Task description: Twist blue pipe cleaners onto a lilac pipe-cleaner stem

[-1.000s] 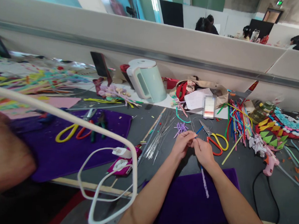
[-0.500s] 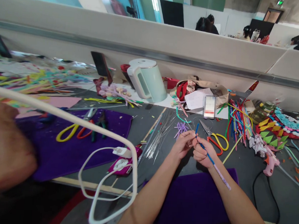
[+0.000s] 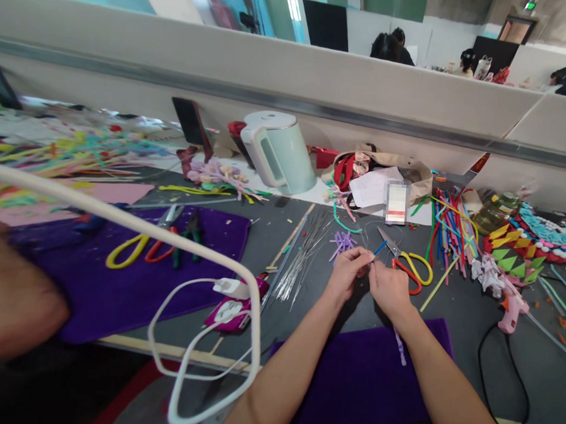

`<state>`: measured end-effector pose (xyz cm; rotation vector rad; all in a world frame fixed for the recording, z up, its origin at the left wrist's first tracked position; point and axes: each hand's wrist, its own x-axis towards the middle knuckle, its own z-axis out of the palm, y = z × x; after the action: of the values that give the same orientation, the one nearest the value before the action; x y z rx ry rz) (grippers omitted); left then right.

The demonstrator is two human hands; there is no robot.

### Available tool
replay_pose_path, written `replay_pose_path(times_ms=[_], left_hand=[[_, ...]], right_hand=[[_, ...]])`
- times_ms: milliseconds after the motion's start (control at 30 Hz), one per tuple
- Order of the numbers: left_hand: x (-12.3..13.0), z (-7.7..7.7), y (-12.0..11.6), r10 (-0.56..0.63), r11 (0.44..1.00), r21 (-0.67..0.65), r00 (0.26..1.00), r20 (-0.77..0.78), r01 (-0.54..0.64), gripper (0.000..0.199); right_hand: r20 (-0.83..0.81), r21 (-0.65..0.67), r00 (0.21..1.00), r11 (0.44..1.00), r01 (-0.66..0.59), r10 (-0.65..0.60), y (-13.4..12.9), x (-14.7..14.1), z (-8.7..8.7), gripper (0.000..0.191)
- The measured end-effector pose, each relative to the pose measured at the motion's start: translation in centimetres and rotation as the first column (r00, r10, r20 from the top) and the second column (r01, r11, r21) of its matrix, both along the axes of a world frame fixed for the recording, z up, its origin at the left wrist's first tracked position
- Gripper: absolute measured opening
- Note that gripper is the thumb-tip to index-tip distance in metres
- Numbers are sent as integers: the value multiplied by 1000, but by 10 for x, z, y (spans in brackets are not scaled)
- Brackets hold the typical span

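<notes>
Pinching a thin blue-and-lilac stick (image 3: 380, 247) over the counter (image 3: 466, 335), the left hand (image 3: 347, 272) and right hand (image 3: 389, 288) sit side by side, equally near. The stick's blue tip points away and rightward, toward the scissors (image 3: 397, 251); its long axis runs back, hidden behind the right hand, to a lilac tail (image 3: 400, 349).

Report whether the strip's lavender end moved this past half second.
Yes: the lavender end shifted left, farther from the right edge of the nearer purple cloth.
</notes>
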<state>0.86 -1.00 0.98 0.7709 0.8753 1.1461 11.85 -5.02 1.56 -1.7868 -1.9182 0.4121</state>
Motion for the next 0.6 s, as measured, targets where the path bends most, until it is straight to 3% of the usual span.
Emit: replay_pose_path(times_ms=[67, 133, 167, 233, 300, 367, 467, 533, 600], left_hand=[[-1, -1, 1, -2, 1000, -7, 1000, -18, 2, 22], [-2, -1, 2, -26, 999, -42, 1000, 13, 27, 21], [-3, -1, 2, -49, 997, -61, 998, 42, 52, 22], [-5, 0, 3, -98, 990, -94, 990, 99, 108, 24], [-7, 1, 3, -134, 982, -117, 982, 135, 150, 27], [-7, 2, 2, -142, 977, -136, 978, 151, 163, 27], [-7, 2, 1, -144, 977, -132, 975, 166, 167, 26], [-6, 2, 1, -137, 980, -119, 977, 161, 157, 25], [-5, 3, 1, -118, 986, -104, 982, 145, 133, 24]], right_hand=[[-51, -18, 999, 1000, 1, -2, -1, -2, 1, 31], [-367, -72, 929, 994, -83, 51, 1, -3, 1, 35], [-572, -114, 817, 981, -158, 65, 2, -4, 1, 39], [-891, -179, 454, 918, -354, 1, 4, -4, 3, 44], [-986, -168, 102, 831, -531, -134, 5, -3, 3, 43], [-964, -109, -119, 758, -644, -239, 6, 0, 4, 40], [-917, -60, -244, 715, -696, -314, 6, 3, 4, 35], [-920, -56, -254, 741, -669, -299, 5, 2, 4, 31], [-949, -70, -205, 792, -607, -241, 5, 0, 5, 26]])
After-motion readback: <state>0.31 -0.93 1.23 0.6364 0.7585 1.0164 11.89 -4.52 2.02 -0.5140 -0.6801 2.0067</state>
